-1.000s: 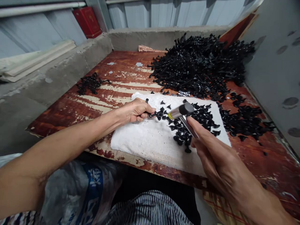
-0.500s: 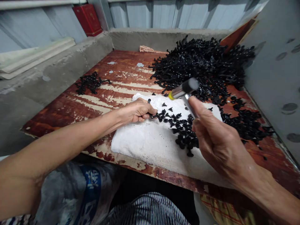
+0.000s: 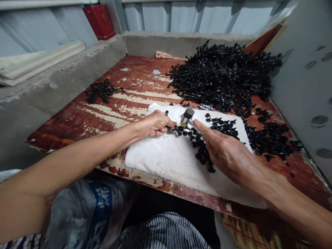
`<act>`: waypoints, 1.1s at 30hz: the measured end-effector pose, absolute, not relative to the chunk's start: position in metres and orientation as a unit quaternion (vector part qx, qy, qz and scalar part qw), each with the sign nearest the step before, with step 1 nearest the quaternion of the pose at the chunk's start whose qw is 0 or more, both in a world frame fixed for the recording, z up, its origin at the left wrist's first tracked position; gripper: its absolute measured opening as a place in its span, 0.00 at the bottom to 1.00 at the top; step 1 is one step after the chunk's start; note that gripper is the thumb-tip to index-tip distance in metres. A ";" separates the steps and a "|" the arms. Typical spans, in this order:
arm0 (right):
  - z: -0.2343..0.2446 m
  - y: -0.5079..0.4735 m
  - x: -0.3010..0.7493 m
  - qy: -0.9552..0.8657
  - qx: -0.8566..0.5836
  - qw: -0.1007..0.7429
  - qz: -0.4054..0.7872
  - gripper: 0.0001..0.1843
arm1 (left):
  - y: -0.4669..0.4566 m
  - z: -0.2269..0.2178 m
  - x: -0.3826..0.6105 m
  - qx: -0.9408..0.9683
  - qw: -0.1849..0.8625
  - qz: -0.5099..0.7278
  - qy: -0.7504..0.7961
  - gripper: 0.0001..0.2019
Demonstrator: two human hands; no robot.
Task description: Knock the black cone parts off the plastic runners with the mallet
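Observation:
My left hand is closed on a small black part with knobbed ends, low over the white cloth. In my right hand is a small mallet with a black head, a silver middle and a yellow lower end. Its head is down beside my left fingertips, over the black pieces; whether it touches them I cannot tell. Several loose black mushroom-shaped pieces lie on the cloth beneath and around my right hand.
A big heap of black parts covers the back right of the worn red-brown table. Smaller piles sit at the left and right. A low concrete ledge borders the left. A grey panel stands at the right.
My right hand has swung the mallet down and to the left, from raised above the cloth to beside my left fingertips. The left hand keeps its hold and has hardly moved.

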State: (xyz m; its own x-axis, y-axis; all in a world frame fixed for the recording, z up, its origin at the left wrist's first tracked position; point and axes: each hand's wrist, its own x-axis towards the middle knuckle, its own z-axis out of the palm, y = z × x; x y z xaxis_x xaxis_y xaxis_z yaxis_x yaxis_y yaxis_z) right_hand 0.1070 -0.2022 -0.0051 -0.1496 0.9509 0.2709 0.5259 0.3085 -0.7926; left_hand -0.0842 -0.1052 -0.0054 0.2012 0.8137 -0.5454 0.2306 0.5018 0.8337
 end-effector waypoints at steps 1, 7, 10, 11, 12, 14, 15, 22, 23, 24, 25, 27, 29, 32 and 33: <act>-0.003 -0.202 0.107 -0.712 -0.530 0.380 0.259 0.26 | -0.107 -0.005 -0.084 0.436 0.641 0.232 0.587 0.11; 0.001 -0.201 0.094 -0.633 -0.575 0.369 0.366 0.15 | -0.132 0.004 -0.079 0.347 0.725 0.285 0.522 0.09; -0.003 -0.193 0.081 -0.576 -0.565 0.386 0.448 0.13 | -0.150 0.009 -0.073 0.317 0.748 0.317 0.490 0.08; -0.004 -0.191 0.078 -0.559 -0.560 0.394 0.468 0.13 | -0.155 0.010 -0.072 0.312 0.752 0.323 0.482 0.08; -0.005 -0.188 0.075 -0.547 -0.553 0.403 0.483 0.11 | -0.160 0.010 -0.072 0.308 0.757 0.323 0.477 0.08; -0.007 -0.186 0.073 -0.535 -0.538 0.418 0.500 0.08 | -0.167 0.010 -0.077 0.307 0.761 0.315 0.476 0.08; -0.008 -0.186 0.073 -0.533 -0.532 0.423 0.504 0.07 | -0.170 0.010 -0.082 0.313 0.759 0.308 0.481 0.07; -0.011 -0.187 0.075 -0.567 -0.522 0.413 0.486 0.06 | -0.172 0.015 -0.115 0.611 0.438 0.323 0.575 0.09; -0.010 -0.187 0.074 -0.578 -0.516 0.409 0.482 0.06 | -0.170 0.017 -0.114 0.672 0.396 0.292 0.554 0.08; -0.009 -0.186 0.072 -0.588 -0.511 0.405 0.478 0.05 | -0.167 0.018 -0.111 0.725 0.375 0.253 0.520 0.06; -0.008 -0.186 0.071 -0.594 -0.510 0.404 0.473 0.05 | -0.164 0.019 -0.108 0.765 0.372 0.213 0.480 0.05; -0.006 -0.187 0.071 -0.593 -0.519 0.400 0.467 0.05 | -0.156 0.019 -0.101 0.806 0.395 0.157 0.413 0.10; -0.004 -0.190 0.076 -0.574 -0.540 0.400 0.468 0.05 | -0.149 0.016 -0.097 0.796 0.434 0.135 0.399 0.12; -0.001 -0.201 0.089 -0.508 -0.560 0.431 0.493 0.09 | -0.140 0.009 -0.096 0.712 0.525 0.142 0.444 0.13; 0.000 -0.206 0.093 -0.479 -0.556 0.453 0.506 0.11 | -0.138 0.007 -0.096 0.680 0.556 0.143 0.456 0.13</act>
State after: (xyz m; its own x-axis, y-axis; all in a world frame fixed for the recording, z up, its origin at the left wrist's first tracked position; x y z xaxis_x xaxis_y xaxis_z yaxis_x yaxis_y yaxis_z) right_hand 0.0933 -0.2059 -0.0004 0.0291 0.9912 -0.1292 0.0738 -0.1310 -0.9886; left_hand -0.0960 -0.1381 0.0073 0.5425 0.7797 -0.3127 0.4605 0.0353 0.8869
